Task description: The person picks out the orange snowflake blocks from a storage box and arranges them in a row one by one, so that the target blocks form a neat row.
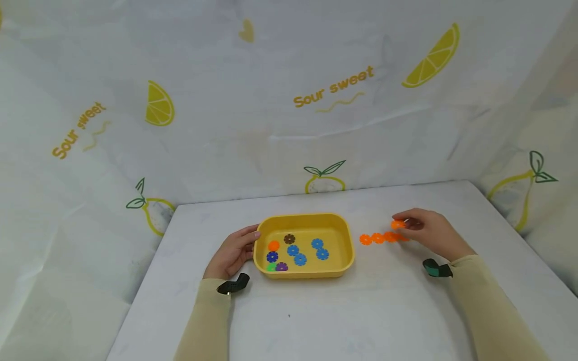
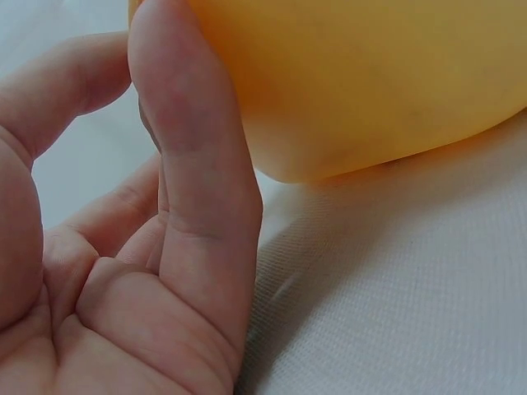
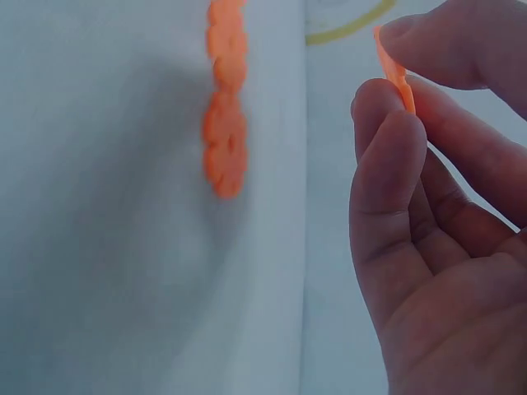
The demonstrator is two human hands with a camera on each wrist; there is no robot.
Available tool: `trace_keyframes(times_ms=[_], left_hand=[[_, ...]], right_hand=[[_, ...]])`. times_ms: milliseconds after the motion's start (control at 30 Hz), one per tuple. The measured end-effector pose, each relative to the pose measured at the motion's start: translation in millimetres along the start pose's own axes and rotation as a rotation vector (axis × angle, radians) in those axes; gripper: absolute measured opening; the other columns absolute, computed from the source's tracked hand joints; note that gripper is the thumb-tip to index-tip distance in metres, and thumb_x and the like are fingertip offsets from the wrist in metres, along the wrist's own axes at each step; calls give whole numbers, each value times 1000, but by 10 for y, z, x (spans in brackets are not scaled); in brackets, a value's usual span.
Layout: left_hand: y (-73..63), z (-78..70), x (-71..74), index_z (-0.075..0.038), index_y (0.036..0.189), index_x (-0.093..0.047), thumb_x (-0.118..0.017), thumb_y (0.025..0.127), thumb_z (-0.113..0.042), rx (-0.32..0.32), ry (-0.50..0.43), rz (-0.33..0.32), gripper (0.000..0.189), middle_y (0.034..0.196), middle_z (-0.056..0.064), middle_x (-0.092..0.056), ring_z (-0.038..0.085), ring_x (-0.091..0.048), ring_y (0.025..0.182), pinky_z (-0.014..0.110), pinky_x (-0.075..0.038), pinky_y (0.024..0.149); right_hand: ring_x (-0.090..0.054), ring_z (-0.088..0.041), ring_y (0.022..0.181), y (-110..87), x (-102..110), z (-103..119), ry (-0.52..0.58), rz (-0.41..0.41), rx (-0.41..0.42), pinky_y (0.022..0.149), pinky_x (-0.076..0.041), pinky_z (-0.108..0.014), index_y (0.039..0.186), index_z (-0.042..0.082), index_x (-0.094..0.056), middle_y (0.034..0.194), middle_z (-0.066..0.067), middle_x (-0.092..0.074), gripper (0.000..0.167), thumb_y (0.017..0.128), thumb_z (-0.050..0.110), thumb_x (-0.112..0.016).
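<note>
A yellow tray [image 1: 305,275] lies on the table with several flower-shaped plastic discs in it: blue, dark blue, brown, purple, green and orange. At its left end my left hand [image 1: 233,252] grips the wall; the left wrist view has the fingers [image 2: 202,164] against the tray's side [image 2: 370,90]. To the right, my right hand [image 1: 431,233] pinches an orange flower disc [image 1: 398,224] between thumb and fingers. Just below that hand, a row of orange flower discs [image 1: 378,238] lies on the table, its right end partly hidden. In the right wrist view the pinched orange disc appears edge-on.
A white cloth covers the table [image 1: 343,321]. Behind it and at the sides hangs a pale sheet [image 1: 271,110] printed with lemons and lettering. Black wrist cameras sit at both cuffs.
</note>
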State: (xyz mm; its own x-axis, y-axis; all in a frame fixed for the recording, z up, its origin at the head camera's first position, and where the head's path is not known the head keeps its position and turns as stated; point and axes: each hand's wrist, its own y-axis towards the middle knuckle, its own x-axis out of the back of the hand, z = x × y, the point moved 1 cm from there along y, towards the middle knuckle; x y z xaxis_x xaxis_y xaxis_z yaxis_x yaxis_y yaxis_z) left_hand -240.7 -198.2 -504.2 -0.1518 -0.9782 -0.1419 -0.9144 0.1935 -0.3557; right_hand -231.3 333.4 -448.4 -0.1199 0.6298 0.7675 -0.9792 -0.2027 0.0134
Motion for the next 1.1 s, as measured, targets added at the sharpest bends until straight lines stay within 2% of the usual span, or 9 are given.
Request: trace_keyframes(times_ms=[267,600,867,1100], left_hand=[[-4,17,9,-19,153,-60,-81,98,-40,16,-16,-4,62,147,10,-67,21,-71,105,28,-64,89],[-20,-13,-16,-19,153,-61,-81,97,-40,16,-16,-17,63,146,10,-68,21,-71,104,28,-65,89],[-31,-4,-20,-20,153,-61,-83,96,-40,32,-25,-28,64,146,10,-68,20,-69,99,26,-64,87],[-24,-13,-24,-19,153,-61,-83,95,-39,21,-31,-30,65,144,10,-69,19,-70,99,25,-64,86]], right_hand=[[-68,-21,107,-113,15,-201,-33,-16,-39,82,-55,-18,135,18,-75,130,-10,-76,43,98,39,-81],[-68,-25,107,-152,67,-337,-53,-40,-55,80,-54,-17,134,15,-75,129,-13,-75,43,97,36,-82],[-68,-31,111,-139,59,-380,-58,-13,-67,82,-55,-26,135,13,-73,127,-15,-75,44,98,35,-81],[-68,-33,111,-129,63,-411,-56,-4,-83,86,-55,-33,137,11,-72,127,-16,-74,45,99,35,-80]])
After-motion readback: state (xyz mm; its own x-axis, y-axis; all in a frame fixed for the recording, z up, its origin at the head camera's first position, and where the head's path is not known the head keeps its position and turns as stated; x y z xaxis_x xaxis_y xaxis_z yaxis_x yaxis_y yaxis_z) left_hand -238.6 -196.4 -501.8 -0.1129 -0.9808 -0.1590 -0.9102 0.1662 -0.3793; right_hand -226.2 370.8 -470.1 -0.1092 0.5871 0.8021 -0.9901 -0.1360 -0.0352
